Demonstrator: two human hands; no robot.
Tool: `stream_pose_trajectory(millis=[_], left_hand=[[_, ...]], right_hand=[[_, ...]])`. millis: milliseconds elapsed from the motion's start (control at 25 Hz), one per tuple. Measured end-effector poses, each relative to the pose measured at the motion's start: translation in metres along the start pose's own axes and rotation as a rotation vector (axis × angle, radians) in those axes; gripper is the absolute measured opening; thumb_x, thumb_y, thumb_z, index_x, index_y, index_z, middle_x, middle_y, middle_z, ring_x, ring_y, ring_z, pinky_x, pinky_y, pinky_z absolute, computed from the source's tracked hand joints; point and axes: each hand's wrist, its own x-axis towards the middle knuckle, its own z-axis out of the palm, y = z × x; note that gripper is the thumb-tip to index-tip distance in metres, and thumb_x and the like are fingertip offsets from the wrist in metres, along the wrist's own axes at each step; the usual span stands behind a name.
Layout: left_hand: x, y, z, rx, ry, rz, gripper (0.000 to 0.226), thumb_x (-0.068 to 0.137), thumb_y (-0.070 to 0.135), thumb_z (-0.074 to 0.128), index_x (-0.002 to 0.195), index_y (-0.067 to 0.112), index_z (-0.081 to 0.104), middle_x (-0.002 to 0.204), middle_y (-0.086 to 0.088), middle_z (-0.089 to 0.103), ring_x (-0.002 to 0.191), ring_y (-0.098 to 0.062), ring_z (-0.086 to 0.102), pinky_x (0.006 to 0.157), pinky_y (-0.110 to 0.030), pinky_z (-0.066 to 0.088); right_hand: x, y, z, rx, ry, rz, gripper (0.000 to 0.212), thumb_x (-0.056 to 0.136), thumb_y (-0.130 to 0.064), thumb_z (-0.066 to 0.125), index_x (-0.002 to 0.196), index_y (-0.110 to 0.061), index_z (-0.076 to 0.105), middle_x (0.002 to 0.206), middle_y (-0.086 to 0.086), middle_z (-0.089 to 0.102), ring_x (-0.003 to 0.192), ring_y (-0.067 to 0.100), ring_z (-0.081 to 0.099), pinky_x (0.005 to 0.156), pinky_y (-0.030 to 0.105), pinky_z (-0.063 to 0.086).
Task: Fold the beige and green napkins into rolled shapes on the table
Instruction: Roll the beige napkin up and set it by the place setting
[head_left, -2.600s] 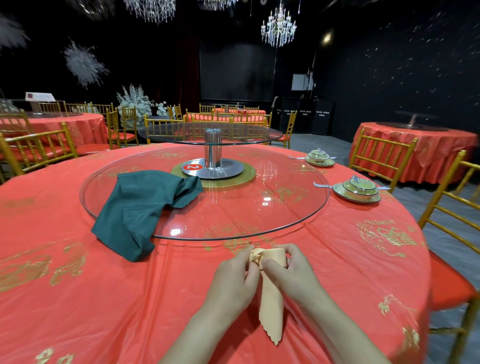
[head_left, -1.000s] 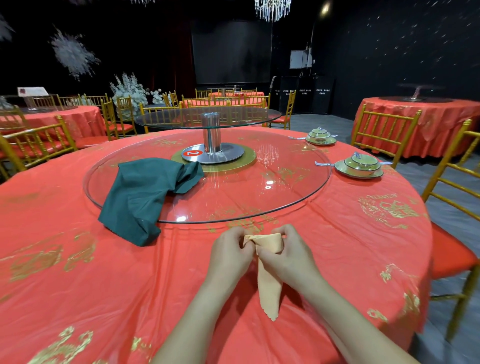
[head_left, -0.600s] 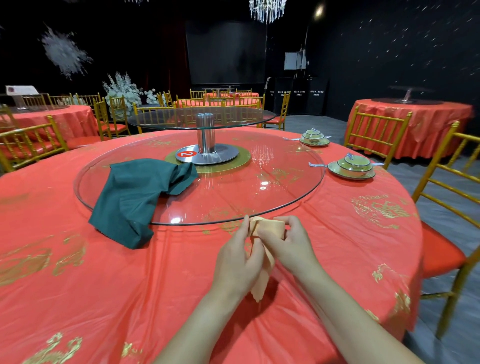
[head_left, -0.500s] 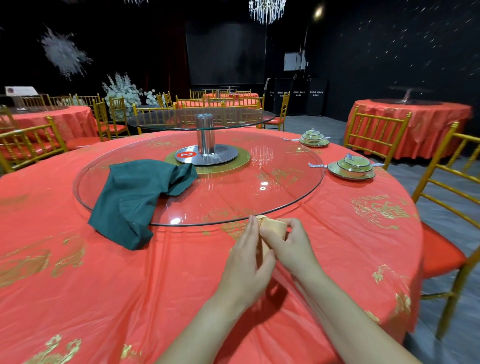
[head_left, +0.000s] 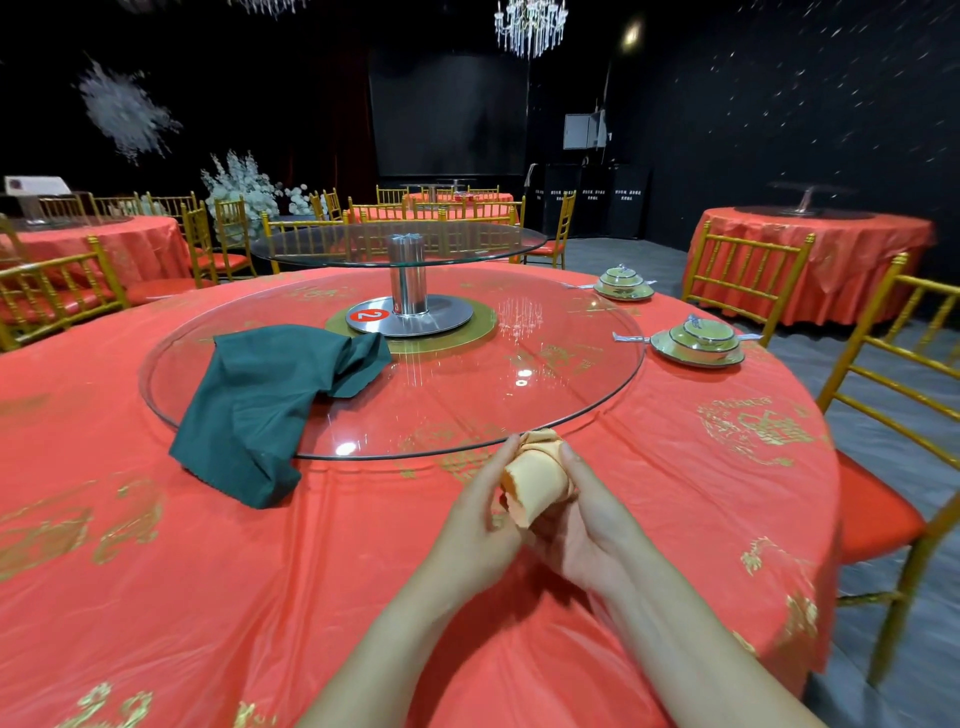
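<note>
Head view: at lower centre the beige napkin (head_left: 535, 483) is a tight roll, with the left hand (head_left: 483, 514) pressing closed, straight fingers against its side and the right hand (head_left: 587, 525) curled round it. Judged: the beige roll is nearly finished. Next, set it on the table (head_left: 156, 597) without it loosening, then take the green napkin (head_left: 270, 400), which lies unfolded at centre left.

Item: left hand (head_left: 478, 519), lower centre of frame, bare, fingers long and slim. Beside it to the right, right hand (head_left: 589, 527), bare likewise. Below, left forearm (head_left: 395, 639) and right forearm (head_left: 691, 654), both bare and slender, uncovered down to the bottom edge. Wrists narrow. Nails too small to tell.
</note>
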Motion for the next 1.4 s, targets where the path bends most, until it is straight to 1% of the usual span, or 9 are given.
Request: stream_pose_trajectory(millis=[120,280,440,520,720,960,1120,1280,1400], left_hand=[[0.002,-0.007,0.002,0.209,0.034,0.118,0.068,0.066,0.038,0.066,0.128,0.038,0.038,0.132,0.013,0.045,0.125,0.002,0.038,0.102,-0.010,0.029],[0.003,-0.002,-0.003,0.242,0.132,0.123,0.043,0.059,0.044,0.067,0.097,0.048,0.048,0.098,0.022,0.052,0.098,0.009,0.048,0.080,-0.007,0.036],[0.012,-0.017,-0.007,0.286,0.172,0.034,0.034,0.056,0.043,0.070,0.083,0.029,0.056,0.080,0.007,0.060,0.082,-0.011,0.057,0.077,-0.035,0.048],[0.014,-0.021,-0.008,0.313,0.115,-0.015,0.049,0.051,0.049,0.071,0.088,0.020,0.056,0.085,0.004,0.062,0.084,-0.020,0.057,0.078,-0.044,0.047],[0.006,-0.018,-0.007,0.529,-0.006,-0.151,0.090,0.040,0.073,0.056,0.115,0.025,0.049,0.106,0.006,0.051,0.104,-0.015,0.045,0.088,-0.030,0.039],[0.002,-0.013,-0.005,0.636,-0.034,-0.263,0.093,0.038,0.078,0.055,0.120,0.034,0.042,0.114,0.011,0.050,0.114,-0.017,0.044,0.092,-0.041,0.039],[0.002,0.001,-0.012,0.448,0.127,-0.174,0.112,0.035,0.085,0.054,0.131,0.029,0.041,0.124,0.012,0.047,0.115,-0.011,0.044,0.097,-0.034,0.038],[-0.002,0.016,-0.021,0.072,0.473,0.033,0.038,0.070,0.063,0.058,0.088,0.029,0.060,0.087,0.012,0.062,0.081,0.000,0.055,0.070,-0.018,0.039],[-0.003,0.021,-0.018,-0.074,0.405,0.020,0.024,0.080,0.048,0.057,0.076,0.026,0.064,0.075,0.004,0.067,0.071,-0.007,0.060,0.065,-0.023,0.048]], right_hand=[[-0.002,0.004,0.000,-0.079,-0.049,0.144,0.044,0.088,-0.056,0.047,0.092,-0.016,0.065,0.072,0.005,0.065,0.060,0.017,0.062,0.056,0.024,0.049],[-0.007,0.001,-0.001,-0.213,-0.107,0.178,0.034,0.092,-0.044,0.050,0.086,-0.014,0.066,0.071,0.005,0.066,0.063,0.016,0.061,0.061,0.027,0.050],[-0.006,-0.018,-0.012,-0.480,0.079,-0.027,0.023,0.092,-0.033,0.054,0.094,-0.011,0.059,0.082,0.007,0.064,0.077,0.016,0.060,0.067,0.027,0.047],[-0.007,-0.027,-0.015,-0.552,0.114,-0.123,0.020,0.092,-0.032,0.055,0.097,-0.013,0.058,0.093,0.008,0.063,0.084,0.016,0.059,0.065,0.025,0.044],[-0.019,-0.040,-0.006,-0.740,0.064,-0.320,0.022,0.095,-0.033,0.048,0.098,-0.015,0.060,0.094,0.003,0.064,0.081,0.010,0.060,0.063,0.023,0.044],[-0.037,-0.059,0.014,-1.068,0.081,-0.456,0.053,0.083,-0.055,0.055,0.081,-0.002,0.062,0.072,0.005,0.054,0.064,0.018,0.050,0.056,0.026,0.037],[-0.032,-0.063,0.028,-1.222,0.069,-0.422,0.029,0.079,-0.038,0.065,0.072,-0.011,0.058,0.065,0.009,0.053,0.058,0.019,0.047,0.051,0.025,0.033],[-0.030,-0.059,0.026,-0.945,-0.009,-0.275,0.012,0.084,-0.013,0.063,0.072,-0.012,0.066,0.065,0.001,0.063,0.048,0.006,0.055,0.044,0.017,0.035],[-0.025,-0.046,0.021,-0.660,-0.087,-0.191,0.013,0.087,-0.014,0.062,0.076,-0.014,0.068,0.060,-0.002,0.063,0.049,0.004,0.056,0.042,0.015,0.039]])
